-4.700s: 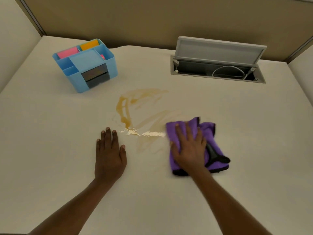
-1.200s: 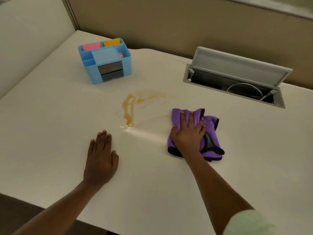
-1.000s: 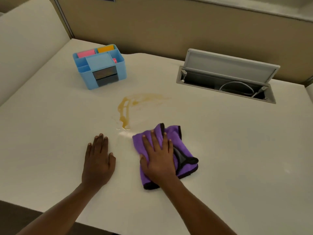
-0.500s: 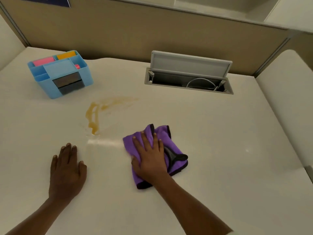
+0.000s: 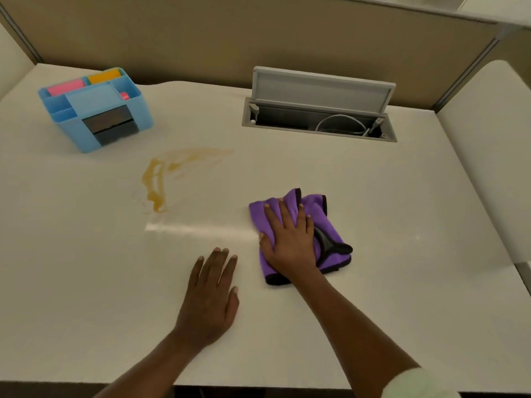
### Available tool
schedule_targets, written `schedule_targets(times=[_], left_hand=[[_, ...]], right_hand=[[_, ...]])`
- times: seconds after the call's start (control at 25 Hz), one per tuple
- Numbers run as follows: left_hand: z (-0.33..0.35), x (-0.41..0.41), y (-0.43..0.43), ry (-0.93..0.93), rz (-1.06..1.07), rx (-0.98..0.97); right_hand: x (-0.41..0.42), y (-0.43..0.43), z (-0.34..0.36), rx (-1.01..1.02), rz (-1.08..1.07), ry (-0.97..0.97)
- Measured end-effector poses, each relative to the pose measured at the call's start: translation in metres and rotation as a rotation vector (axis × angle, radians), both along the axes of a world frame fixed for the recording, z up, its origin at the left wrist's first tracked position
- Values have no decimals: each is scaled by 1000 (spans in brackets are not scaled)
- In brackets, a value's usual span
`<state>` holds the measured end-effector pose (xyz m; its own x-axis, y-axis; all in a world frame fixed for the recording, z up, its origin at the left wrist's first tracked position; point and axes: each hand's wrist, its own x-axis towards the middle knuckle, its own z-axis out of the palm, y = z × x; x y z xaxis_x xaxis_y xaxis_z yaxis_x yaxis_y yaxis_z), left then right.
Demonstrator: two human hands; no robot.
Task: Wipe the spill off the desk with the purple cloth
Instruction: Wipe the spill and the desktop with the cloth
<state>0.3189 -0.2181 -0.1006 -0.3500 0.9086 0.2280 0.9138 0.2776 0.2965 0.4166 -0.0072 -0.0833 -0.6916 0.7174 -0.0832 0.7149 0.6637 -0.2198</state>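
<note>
Table (image 5: pixel 373 182) carries brown spill (image 5: pixel 156 179) unwiped; my right hand (image 5: pixel 290 239) presses flat on purple cloth (image 5: pixel 321 214), left hand (image 5: pixel 211 297) splayed empty.

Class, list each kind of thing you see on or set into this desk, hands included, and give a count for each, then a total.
Hands: 2, left hand and right hand
Cloth: 1
Spill: 1
Organiser: 1
Cable hatch: 1
Total: 6
</note>
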Motion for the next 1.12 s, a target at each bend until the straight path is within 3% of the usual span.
schedule_targets(times=[0.16, 0.32, 0.44, 0.6, 0.68, 0.8, 0.96, 1.12], left_hand=[[-2, 5, 14, -9, -5, -58], [-6, 6, 12, 3, -19, -71], [-6, 6, 14, 1, -16, -82], [-8, 6, 13, -8, -19, -94], [-8, 5, 13, -16, -11, -97], [-9, 5, 14, -8, -9, -97], [-7, 5, 15, -2, -13, -89], [-7, 5, 14, -8, -1, -84]], right_hand=[[67, 10, -6, 8, 173, -42], [28, 82, 8, 65, -100, -48], [-7, 71, 10, 5, -239, -16], [51, -9, -5, 22, 109, 7], [89, -1, -4, 2, 141, 11], [84, 68, 9, 96, -58, -30], [17, 89, 21, 2, -330, -39], [67, -8, -3, 65, -45, 24]])
